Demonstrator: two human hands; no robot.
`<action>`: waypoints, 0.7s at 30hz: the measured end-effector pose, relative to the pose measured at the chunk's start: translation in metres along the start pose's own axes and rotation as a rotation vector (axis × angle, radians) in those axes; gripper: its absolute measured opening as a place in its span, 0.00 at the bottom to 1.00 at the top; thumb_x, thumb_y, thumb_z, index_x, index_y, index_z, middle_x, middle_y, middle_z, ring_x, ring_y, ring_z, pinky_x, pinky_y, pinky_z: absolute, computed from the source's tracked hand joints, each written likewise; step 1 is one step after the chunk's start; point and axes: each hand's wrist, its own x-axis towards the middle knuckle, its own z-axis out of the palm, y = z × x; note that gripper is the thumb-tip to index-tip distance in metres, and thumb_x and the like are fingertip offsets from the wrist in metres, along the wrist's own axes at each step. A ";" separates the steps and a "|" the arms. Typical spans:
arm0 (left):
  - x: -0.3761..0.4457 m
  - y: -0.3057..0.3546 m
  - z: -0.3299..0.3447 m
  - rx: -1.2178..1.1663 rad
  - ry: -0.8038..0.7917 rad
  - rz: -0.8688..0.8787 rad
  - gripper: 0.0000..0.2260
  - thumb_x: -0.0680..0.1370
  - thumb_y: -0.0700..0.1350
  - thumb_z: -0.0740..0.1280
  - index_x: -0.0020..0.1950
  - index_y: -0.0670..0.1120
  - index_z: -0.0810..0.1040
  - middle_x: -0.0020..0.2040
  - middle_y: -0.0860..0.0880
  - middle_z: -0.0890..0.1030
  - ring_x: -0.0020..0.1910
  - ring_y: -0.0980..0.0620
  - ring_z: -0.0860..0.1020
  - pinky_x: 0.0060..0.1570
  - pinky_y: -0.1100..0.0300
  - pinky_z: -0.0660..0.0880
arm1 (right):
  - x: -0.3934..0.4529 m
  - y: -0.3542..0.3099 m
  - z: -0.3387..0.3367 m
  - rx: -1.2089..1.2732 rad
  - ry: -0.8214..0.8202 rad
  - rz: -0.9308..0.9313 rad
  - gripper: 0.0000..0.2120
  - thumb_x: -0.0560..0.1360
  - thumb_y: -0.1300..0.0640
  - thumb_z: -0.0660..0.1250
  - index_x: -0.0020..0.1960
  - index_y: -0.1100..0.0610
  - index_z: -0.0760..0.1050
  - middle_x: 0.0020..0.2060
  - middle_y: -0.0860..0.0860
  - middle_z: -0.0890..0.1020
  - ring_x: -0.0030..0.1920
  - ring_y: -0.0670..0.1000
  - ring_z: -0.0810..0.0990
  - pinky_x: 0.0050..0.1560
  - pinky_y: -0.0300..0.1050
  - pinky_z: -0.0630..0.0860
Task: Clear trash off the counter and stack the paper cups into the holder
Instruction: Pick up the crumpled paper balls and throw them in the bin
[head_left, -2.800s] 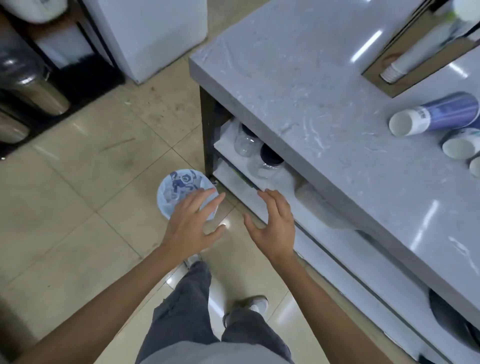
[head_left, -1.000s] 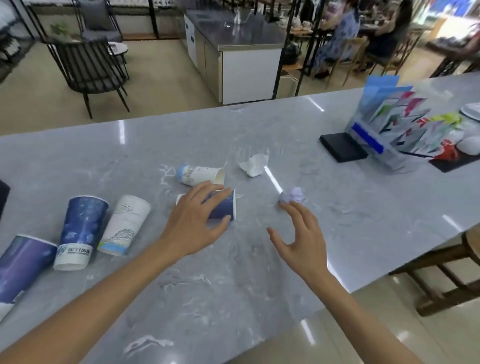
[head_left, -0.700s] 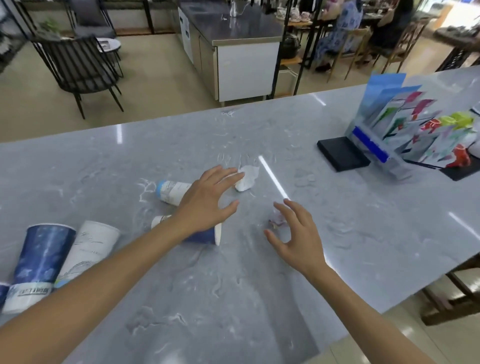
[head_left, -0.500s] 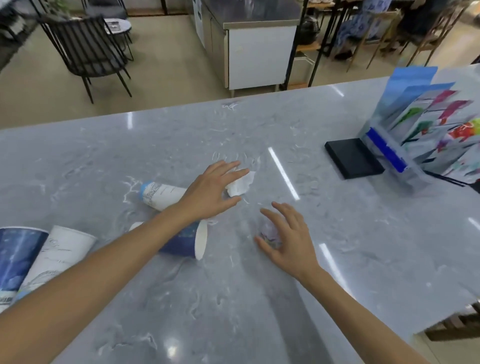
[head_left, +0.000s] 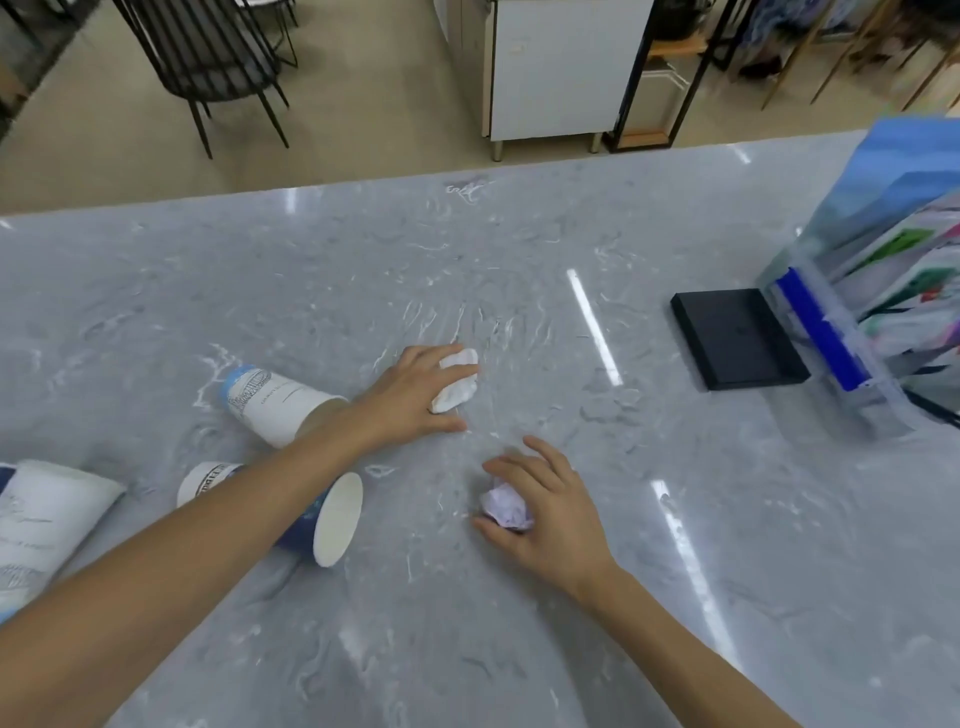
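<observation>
Three empty paper cups (head_left: 275, 404) on their sides lower left, my left hand (head_left: 410, 396) closing on white crumpled tissue (head_left: 457, 381), right hand (head_left: 545, 506) cupping pale purple paper wad (head_left: 505, 505) at centre

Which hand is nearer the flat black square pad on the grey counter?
Right. The right hand lies below-left of the black pad, curled around crumpled paper; the left hand is farther left.

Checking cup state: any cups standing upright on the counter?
No, all three visible cups, white cup, blue cup and left cup, lie on their sides.
</observation>
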 end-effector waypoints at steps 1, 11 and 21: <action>0.001 -0.001 0.000 0.000 0.002 -0.019 0.35 0.73 0.61 0.74 0.78 0.58 0.67 0.81 0.52 0.61 0.76 0.44 0.59 0.76 0.46 0.62 | 0.000 0.001 0.001 0.014 -0.013 -0.001 0.23 0.72 0.39 0.74 0.62 0.49 0.81 0.60 0.44 0.83 0.72 0.53 0.74 0.67 0.46 0.75; 0.007 0.007 -0.003 -0.207 0.132 -0.182 0.25 0.69 0.52 0.80 0.64 0.53 0.79 0.56 0.48 0.70 0.62 0.45 0.67 0.62 0.59 0.65 | 0.008 -0.007 -0.009 0.362 -0.025 0.147 0.19 0.71 0.47 0.75 0.62 0.43 0.79 0.52 0.41 0.81 0.52 0.41 0.81 0.50 0.33 0.76; -0.023 0.033 -0.026 -0.579 0.276 -0.351 0.15 0.69 0.48 0.82 0.52 0.50 0.82 0.55 0.48 0.77 0.50 0.52 0.78 0.50 0.65 0.73 | 0.013 -0.030 -0.023 0.685 0.097 0.396 0.21 0.69 0.57 0.81 0.56 0.41 0.80 0.52 0.40 0.84 0.54 0.46 0.84 0.58 0.45 0.81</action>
